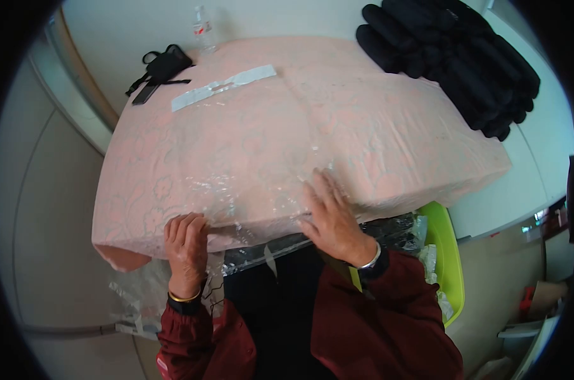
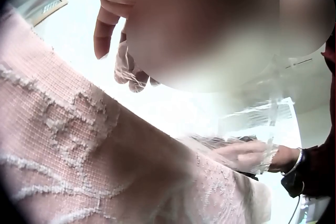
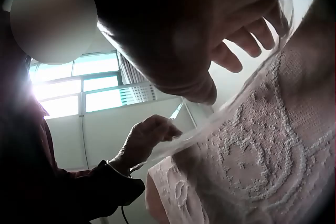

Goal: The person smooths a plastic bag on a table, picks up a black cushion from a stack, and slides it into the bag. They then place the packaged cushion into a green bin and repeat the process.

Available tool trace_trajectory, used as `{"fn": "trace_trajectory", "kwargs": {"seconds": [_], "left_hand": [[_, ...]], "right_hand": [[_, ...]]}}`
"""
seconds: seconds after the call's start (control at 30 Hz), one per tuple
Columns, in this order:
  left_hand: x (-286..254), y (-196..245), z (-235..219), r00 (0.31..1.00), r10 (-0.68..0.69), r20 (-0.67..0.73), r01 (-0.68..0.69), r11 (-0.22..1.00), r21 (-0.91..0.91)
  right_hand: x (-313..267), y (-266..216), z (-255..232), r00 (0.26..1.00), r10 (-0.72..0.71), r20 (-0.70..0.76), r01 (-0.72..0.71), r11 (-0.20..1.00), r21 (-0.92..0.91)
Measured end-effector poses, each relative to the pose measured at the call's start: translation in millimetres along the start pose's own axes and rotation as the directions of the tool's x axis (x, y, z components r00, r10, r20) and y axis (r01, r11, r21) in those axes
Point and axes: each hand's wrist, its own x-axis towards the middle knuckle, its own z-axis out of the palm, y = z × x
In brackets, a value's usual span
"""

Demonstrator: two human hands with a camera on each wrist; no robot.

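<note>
Clock: head view, film at centre, 12 pointing at the wall.
Clear film (image 1: 201, 183): lying over the near half of the tablecloth, near edge reaching the table's front edge, catching glare; exact outline can't be told.
Left hand (image 1: 186, 244): at 7, curling its fingers and pinching the film at the front edge, nearly closed.
Right hand (image 1: 334, 221): at 5, fingers spreading loosely over the film, well open, not gripping anything.
Film handling: my read, the near edge is needing even, light tension. Pinching close to the corner and pressing with flat fingers should be beating fingertip poking; thin film is likely snagging or creasing on raised lace. Pulling hard on one side would be skewing it.
White strip (image 1: 192, 98): lying slantwise at 11.
Tablecloth (image 1: 375, 133): pink, lace-patterned, draping over the front edge, wrinkling toward 3.
Black pouch (image 1: 170, 63): sitting at 10 to 11, dark phone (image 1: 146, 93) lying just beside it.
Bottle (image 1: 203, 31): standing at 11, by the wall (image 1: 287, 19).
Black padded item (image 1: 451, 63): bulking up at 2, overhanging the cloth.
Green bin (image 1: 455, 259): sitting at 4, below table level, holding plastic wraps.
Windows (image 3: 102, 85): glaring behind the person in the right wrist view.
</note>
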Motion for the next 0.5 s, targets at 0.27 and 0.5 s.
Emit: {"fn": "trace_trajectory", "kwargs": {"seconds": [0.27, 0.5], "left_hand": [[1, 51, 2, 0.995, 0.099, -0.007, -0.099, 0.992, -0.074], [9, 76, 23, 0.888, 0.167, 0.427, -0.052, 0.962, -0.268]], "right_hand": [[4, -9, 3, 0.998, 0.000, 0.059, -0.006, 0.995, 0.100], [15, -13, 2, 0.997, 0.072, 0.035, -0.075, 0.994, 0.075]]}}
